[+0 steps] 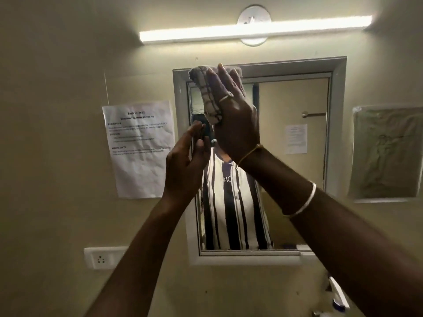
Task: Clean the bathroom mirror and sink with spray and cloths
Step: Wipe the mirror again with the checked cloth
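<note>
A grey-framed mirror (295,106) hangs on the wall ahead. My right hand (233,115) presses a folded checked cloth (207,94) flat against the mirror's top left corner, fingers straight and pointing up. My left hand (185,163) is raised just below it, near the mirror's left edge, fingers relaxed and holding nothing. The glass reflects a striped shirt. The sink is out of view.
A lit tube light (254,28) runs above the mirror. A printed paper sheet (139,147) is taped to the wall on the left, a plastic-wrapped sheet (386,154) on the right. A wall socket (101,257) sits low left. A white bottle (338,294) shows at the bottom right.
</note>
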Available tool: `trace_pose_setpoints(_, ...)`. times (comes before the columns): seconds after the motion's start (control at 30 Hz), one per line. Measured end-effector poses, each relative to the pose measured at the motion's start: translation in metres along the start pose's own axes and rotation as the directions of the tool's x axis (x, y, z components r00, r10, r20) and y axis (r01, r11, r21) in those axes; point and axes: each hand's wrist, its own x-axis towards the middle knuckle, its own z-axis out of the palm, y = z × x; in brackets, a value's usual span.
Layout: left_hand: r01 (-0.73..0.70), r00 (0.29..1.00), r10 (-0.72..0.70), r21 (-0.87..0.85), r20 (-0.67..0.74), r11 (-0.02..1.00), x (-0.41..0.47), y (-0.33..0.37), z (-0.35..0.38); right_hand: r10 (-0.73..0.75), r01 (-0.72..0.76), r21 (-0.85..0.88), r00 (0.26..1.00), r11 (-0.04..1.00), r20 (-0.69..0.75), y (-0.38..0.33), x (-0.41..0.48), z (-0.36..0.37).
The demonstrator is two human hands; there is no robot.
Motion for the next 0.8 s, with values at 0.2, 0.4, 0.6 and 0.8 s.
trace_pose_setpoints(0.2,-0.041,0.995,0.052,0.119,-0.089,0.992,0.026,-0.005,0.011,-0.186,0.259,-0.399,0.959,0.88,0.213,0.025,0.008,0.039)
trace_pose_setpoints(0.4,0.027,0.979,-0.002,0.12,-0.203,0.992,0.023,-0.013,0.009,-0.164,0.255,-0.385,0.953,0.887,0.253,0.025,-0.003,0.051)
trace_pose_setpoints(0.6,0.074,0.946,-0.043,0.087,-0.321,0.993,0.013,-0.025,0.01,-0.155,0.282,-0.407,0.936,0.869,0.317,0.025,-0.005,0.055)
trace_pose_setpoints(0.8,0.045,0.945,0.002,0.136,-0.327,0.99,0.008,-0.031,0.024,-0.224,0.372,-0.386,0.899,0.844,0.376,0.04,-0.002,0.046)
